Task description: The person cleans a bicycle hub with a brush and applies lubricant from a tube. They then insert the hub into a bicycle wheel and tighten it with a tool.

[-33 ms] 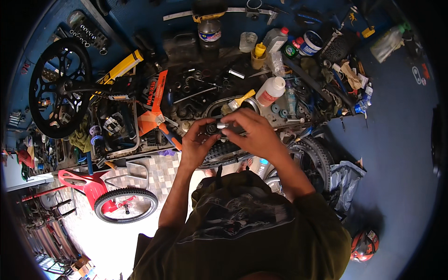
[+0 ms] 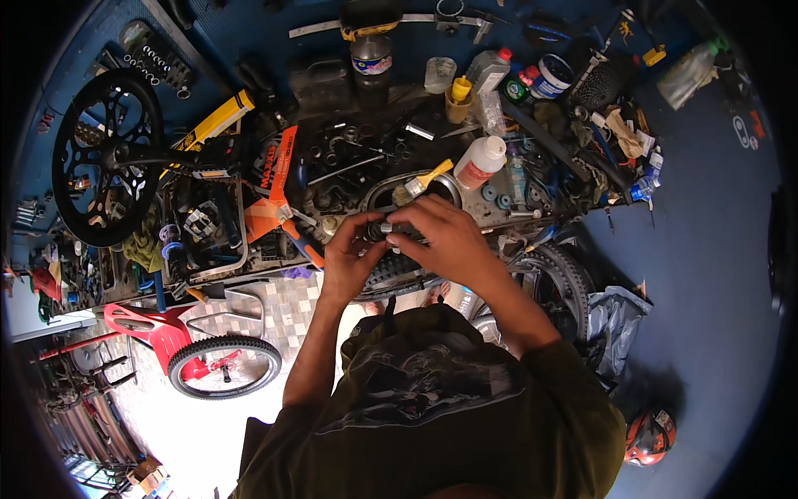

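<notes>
Cluttered from side to side, the counter (image 2: 475, 202) runs beyond a small dark-and-silver part (image 2: 385, 227), which I hold just off its near edge. My left grip (image 2: 347, 256) is narrowed around the dark end; my right grip (image 2: 446, 241) seems to pinch the silver end, though fingers hide the exact contact. I judge this to be close two-handed fitting or loosening, calling next for steady left support and light right fingertips.

Dark ltrs (image 2: 268, 168) on orange strip (image 2: 285, 158); red label (image 2: 474, 175) on white btl (image 2: 485, 158) unreadable.
</notes>
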A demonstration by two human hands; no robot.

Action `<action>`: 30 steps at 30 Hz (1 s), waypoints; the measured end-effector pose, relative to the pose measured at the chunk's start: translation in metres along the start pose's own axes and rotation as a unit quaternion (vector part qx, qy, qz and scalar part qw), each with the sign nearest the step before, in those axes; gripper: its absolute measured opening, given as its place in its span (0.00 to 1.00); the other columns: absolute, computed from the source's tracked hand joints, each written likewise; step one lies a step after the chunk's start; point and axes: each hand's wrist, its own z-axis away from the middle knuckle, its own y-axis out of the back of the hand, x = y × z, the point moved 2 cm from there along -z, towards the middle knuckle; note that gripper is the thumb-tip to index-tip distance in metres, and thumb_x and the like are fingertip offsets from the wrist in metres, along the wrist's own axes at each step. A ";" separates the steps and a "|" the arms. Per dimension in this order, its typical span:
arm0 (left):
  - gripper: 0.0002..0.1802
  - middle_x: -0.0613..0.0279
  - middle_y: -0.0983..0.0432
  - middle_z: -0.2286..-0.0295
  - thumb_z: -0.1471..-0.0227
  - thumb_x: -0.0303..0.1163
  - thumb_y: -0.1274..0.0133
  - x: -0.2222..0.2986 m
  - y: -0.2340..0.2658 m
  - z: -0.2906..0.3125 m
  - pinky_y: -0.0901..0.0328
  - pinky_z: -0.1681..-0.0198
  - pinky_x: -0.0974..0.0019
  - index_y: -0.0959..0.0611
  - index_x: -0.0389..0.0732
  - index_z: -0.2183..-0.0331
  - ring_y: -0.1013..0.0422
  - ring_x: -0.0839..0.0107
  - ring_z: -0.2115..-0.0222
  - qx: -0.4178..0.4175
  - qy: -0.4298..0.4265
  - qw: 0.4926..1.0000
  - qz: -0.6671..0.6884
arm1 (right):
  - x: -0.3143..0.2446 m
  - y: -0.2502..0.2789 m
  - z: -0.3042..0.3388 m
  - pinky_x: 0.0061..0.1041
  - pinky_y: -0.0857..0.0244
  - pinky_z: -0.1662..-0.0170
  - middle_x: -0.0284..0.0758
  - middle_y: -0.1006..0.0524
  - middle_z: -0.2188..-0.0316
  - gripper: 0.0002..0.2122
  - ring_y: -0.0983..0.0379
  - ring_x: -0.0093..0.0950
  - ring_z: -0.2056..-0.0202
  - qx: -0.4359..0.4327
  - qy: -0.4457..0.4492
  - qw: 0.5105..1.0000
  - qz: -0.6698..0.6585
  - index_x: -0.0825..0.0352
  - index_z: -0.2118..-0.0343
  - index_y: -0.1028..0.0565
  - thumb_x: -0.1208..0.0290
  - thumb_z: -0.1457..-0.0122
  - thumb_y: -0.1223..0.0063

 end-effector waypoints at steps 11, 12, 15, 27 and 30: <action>0.24 0.60 0.23 0.57 0.49 0.16 0.39 -0.014 0.007 0.006 0.27 0.59 0.72 0.24 0.35 0.50 0.25 0.75 0.59 0.041 -0.033 0.998 -0.023 | 0.003 -0.017 -0.014 0.36 0.29 0.64 0.35 0.23 0.69 0.12 0.24 0.37 0.65 0.032 0.007 0.998 0.051 0.62 0.62 0.20 0.62 0.45 0.37; 0.24 0.60 0.22 0.58 0.49 0.16 0.39 -0.015 0.009 0.008 0.27 0.59 0.72 0.24 0.35 0.50 0.25 0.76 0.59 0.049 -0.025 0.998 -0.009 | 0.017 -0.016 -0.023 0.37 0.29 0.64 0.36 0.23 0.70 0.11 0.23 0.39 0.65 0.043 -0.021 0.998 0.035 0.63 0.63 0.20 0.62 0.44 0.38; 0.24 0.63 0.24 0.59 0.48 0.16 0.40 -0.009 0.012 0.013 0.31 0.63 0.74 0.26 0.36 0.49 0.29 0.80 0.62 0.039 -0.006 0.999 -0.029 | 0.085 -0.027 -0.052 0.40 0.28 0.64 0.41 0.21 0.71 0.09 0.22 0.42 0.65 0.091 -0.106 0.985 0.100 0.63 0.65 0.19 0.64 0.42 0.41; 0.25 0.58 0.24 0.56 0.47 0.12 0.44 0.004 0.024 0.034 0.27 0.69 0.74 0.29 0.36 0.48 0.27 0.77 0.61 0.069 0.005 0.993 0.093 | 0.212 -0.106 -0.100 0.41 0.32 0.48 0.39 0.17 0.62 0.12 0.24 0.41 0.53 -0.104 -0.245 0.908 0.323 0.59 0.62 0.17 0.61 0.47 0.38; 0.24 0.58 0.24 0.56 0.47 0.12 0.44 0.002 0.025 0.033 0.27 0.69 0.74 0.29 0.36 0.48 0.27 0.77 0.61 0.066 0.009 0.993 0.101 | 0.213 -0.100 -0.097 0.41 0.32 0.47 0.39 0.17 0.63 0.11 0.25 0.42 0.53 -0.072 -0.248 0.931 0.257 0.61 0.63 0.18 0.62 0.47 0.38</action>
